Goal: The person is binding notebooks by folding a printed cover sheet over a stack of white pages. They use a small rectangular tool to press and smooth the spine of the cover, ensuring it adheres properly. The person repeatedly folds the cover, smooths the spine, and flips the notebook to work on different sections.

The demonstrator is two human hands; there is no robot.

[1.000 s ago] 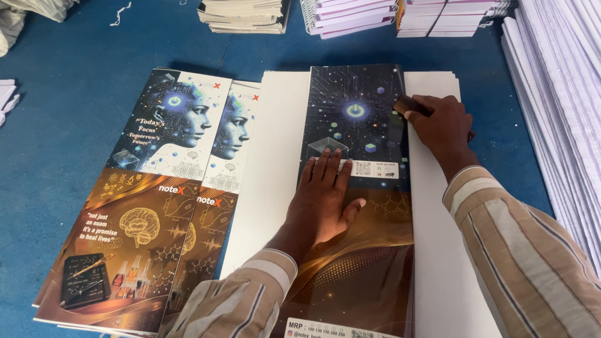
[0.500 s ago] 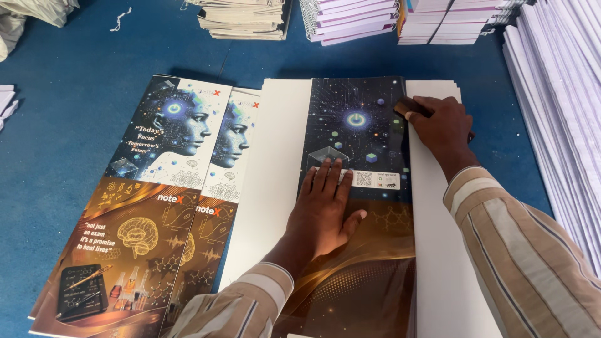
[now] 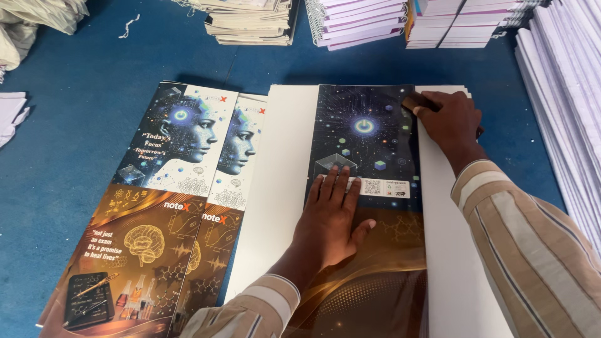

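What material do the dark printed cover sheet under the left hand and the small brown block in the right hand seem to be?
Dark printed cover sheet: probably glossy coated paper or thin card; light reflects off it. Small brown block: perhaps wood, matte brown, mostly hidden by the right hand.

under left grip: glossy cover sheet, dark blue starry circuit pattern above, gold-brown below. white board beneath. right grip sleeve: beige, white stripes. desk blue.
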